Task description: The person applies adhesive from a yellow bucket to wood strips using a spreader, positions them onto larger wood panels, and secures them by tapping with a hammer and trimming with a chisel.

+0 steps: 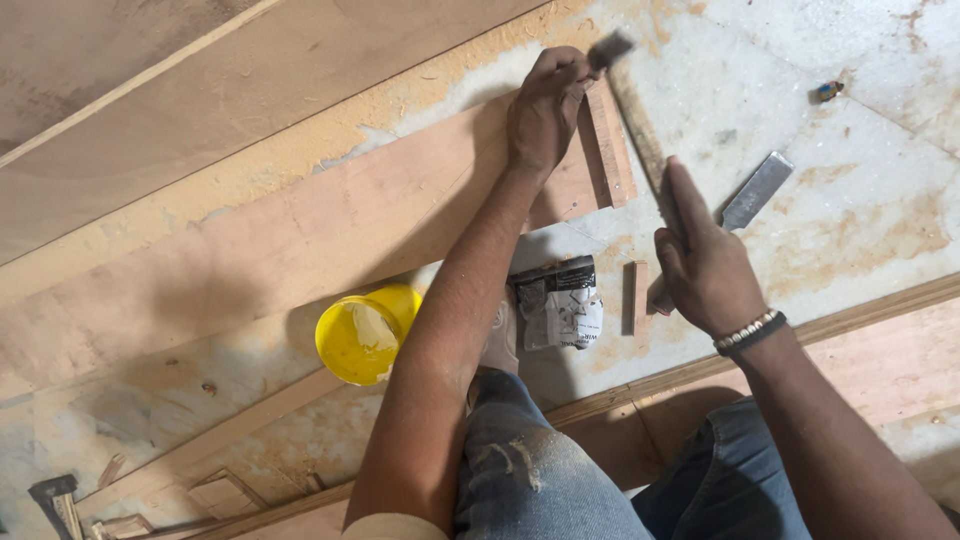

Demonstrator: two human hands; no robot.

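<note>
While the left hand [545,110] clamps a brush [608,47] over the small wood block [608,145], the right hand [700,255] grips a thin wooden strip [640,140], steadying it; yellow glue tub [362,335] sits close.

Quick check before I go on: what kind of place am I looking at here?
Likely a carpentry or woodworking spot set up on a floor. Long wooden boards lie across it with sawdust scattered alongside, a yellow tub of paste sits nearby, and the left hand holds a brush.

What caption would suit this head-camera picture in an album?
Left hand brushes a wooden strip steadied by the right hand, yellow tub nearby.
</note>
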